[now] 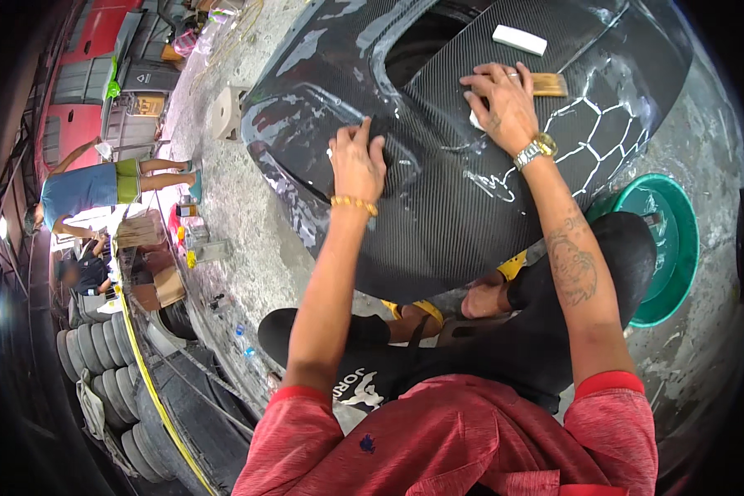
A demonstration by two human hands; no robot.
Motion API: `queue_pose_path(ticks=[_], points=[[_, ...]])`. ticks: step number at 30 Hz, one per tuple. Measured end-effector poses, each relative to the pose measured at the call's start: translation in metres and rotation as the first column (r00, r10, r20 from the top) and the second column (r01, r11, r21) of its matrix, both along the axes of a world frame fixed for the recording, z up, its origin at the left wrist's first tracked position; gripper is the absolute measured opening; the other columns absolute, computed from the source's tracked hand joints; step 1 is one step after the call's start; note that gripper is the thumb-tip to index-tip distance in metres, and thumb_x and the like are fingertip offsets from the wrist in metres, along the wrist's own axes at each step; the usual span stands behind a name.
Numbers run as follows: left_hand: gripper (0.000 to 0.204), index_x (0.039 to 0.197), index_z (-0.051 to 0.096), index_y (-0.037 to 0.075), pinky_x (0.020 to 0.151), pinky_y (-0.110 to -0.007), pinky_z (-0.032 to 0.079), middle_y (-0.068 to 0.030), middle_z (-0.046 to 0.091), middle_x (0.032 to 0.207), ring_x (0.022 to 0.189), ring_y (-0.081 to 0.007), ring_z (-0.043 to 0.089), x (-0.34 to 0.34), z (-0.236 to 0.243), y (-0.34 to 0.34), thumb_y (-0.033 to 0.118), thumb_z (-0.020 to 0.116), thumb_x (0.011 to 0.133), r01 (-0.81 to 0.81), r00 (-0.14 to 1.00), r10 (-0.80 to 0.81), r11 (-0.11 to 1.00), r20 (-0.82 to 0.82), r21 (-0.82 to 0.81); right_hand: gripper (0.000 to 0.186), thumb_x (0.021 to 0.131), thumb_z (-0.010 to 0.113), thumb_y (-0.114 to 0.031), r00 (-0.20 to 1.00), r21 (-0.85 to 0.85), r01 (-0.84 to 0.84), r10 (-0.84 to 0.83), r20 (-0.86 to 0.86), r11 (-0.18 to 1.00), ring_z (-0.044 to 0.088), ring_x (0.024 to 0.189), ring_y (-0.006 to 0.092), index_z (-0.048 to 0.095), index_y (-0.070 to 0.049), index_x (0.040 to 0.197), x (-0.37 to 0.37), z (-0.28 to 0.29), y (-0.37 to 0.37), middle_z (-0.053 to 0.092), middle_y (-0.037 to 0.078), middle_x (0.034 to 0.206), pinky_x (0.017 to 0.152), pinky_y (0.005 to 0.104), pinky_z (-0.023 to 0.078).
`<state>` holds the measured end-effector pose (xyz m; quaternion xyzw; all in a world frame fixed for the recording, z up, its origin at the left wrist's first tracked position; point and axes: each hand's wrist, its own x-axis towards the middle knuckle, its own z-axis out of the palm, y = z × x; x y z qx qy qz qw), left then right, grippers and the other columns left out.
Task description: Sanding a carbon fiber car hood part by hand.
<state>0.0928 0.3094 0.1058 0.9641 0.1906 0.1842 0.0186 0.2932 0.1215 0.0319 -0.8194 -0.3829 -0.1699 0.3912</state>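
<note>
A large black carbon-fibre-weave car panel [463, 240], wet and glossy, lies before me with a big opening at its far side. My left hand [358, 165], wearing a yellow bracelet, rests on its left part with fingers apart; a small white edge shows beside it, too little to name. On the upper middle my right hand [503, 103], with a metal watch, lies with fingers spread, and another white bit shows under its thumb side. A wooden block [550, 84] sits against the right hand's outer side. Farther off lies a white rectangular block [520, 40].
A green basin [693, 256] of liquid stands on the right by my knee. White foamy streaks [595, 132] run over the panel's right part. At left are a concrete block [227, 114], stacked tyres [99, 355], another person [99, 194] and a red vehicle [62, 132].
</note>
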Motion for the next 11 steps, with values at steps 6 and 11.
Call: queue_pose_path(ticks=[6,11], points=[[0.046,0.130,0.060,-0.010,0.084,-0.046,0.055,-0.0247,0.059,0.111,0.100,-0.0430,0.063,-0.028,-0.009,-0.119,0.022,0.067,0.099,-0.032,0.999,0.038,0.974,0.021,-0.224,0.020,0.090,0.069,-0.020,0.998,-0.039,0.060,-0.061,-0.023,0.997,0.059,0.117,0.0282,0.077,-0.014,0.108,-0.007,0.001,0.001,0.067,0.006,0.116,0.118,0.0544,0.028],[0.049,0.129,0.059,-0.013,0.080,-0.045,0.056,-0.0269,0.059,0.112,0.096,-0.0453,0.066,0.002,-0.011,-0.118,0.024,0.070,0.098,-0.094,0.995,0.098,0.987,0.028,-0.130,0.021,0.089,0.069,-0.023,0.999,-0.018,0.024,-0.025,-0.023,1.000,0.060,0.117,0.0278,0.076,-0.016,0.107,-0.003,0.007,-0.005,0.067,0.005,0.115,0.119,0.0527,0.027]])
